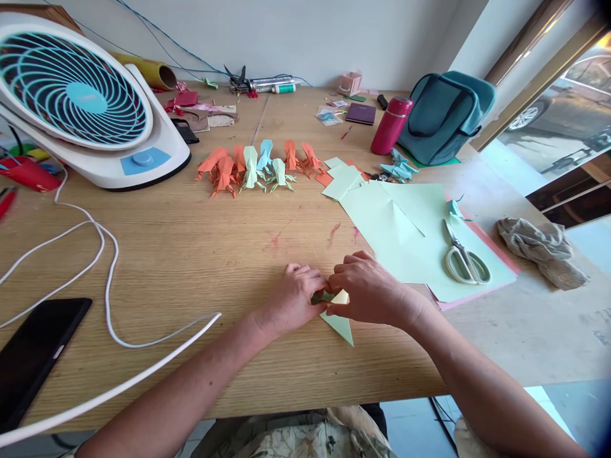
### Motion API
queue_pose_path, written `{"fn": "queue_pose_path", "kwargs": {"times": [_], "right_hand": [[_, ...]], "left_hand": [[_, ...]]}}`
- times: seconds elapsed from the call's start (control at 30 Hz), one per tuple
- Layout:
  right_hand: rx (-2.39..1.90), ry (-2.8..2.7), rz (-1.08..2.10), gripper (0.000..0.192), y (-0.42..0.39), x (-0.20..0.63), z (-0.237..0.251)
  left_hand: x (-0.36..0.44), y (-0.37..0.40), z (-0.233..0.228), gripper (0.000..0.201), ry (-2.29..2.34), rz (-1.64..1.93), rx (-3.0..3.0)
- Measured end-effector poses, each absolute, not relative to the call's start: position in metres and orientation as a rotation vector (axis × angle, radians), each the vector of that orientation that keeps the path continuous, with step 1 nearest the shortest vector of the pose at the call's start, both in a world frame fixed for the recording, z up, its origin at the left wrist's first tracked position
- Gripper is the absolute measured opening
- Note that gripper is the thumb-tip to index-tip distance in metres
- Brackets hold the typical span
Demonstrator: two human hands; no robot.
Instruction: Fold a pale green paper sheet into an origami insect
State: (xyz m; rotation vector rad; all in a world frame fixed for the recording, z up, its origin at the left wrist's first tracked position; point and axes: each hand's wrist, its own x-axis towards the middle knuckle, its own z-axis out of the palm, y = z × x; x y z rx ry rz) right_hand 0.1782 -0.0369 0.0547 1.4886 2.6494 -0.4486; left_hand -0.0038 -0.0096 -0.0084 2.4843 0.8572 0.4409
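- Left hand [296, 296] and right hand [367, 289] met at the near desk [191, 254] edge.
- Both sets of fingers pinched a folded green paper [340, 323].
- Scissors [463, 257] lay right.

A light wood-grain worktop [191, 254] carries a white desk fan [86, 105] with turquoise blades at the far left, a white cable [107, 280] looping across the left half, and a black phone [33, 356] at the near left edge. A row of orange, green and blue origami figures [258, 166] stands mid-table. To the right lie pale green paper sheets [405, 235] with scissors [465, 257] on top, a grey rag [541, 248], a magenta flask [391, 124] and a teal bag [443, 114]. A small folded green piece [340, 321] lies at the near edge.
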Motion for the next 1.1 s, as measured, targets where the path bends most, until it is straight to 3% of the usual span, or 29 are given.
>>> {"fn": "queue_pose_path", "kwargs": {"times": [0.13, 0.27, 0.43, 0.83, 1.1], "right_hand": [[1.470, 2.761, -0.596, 0.013, -0.039, 0.186, 0.047], [1.494, 2.737, -0.619, 0.012, -0.040, 0.193, 0.045], [1.514, 2.675, -0.663, 0.020, -0.041, 0.191, 0.044], [1.532, 2.723, -0.561, 0.021, -0.042, 0.186, 0.032], [1.525, 2.811, -0.621, 0.012, -0.047, 0.188, 0.026]], "left_hand": [[-0.005, -0.014, -0.007, 0.018, 0.871, 0.418, 2.537], [-0.020, -0.012, -0.005, 0.019, 0.850, 0.480, 2.553], [-0.041, -0.002, -0.004, 0.001, 0.860, 0.525, 2.569], [-0.053, 0.005, -0.008, 0.011, 0.805, 0.640, 2.592], [-0.056, 0.005, -0.010, 0.014, 0.914, 0.607, 2.452]]}}
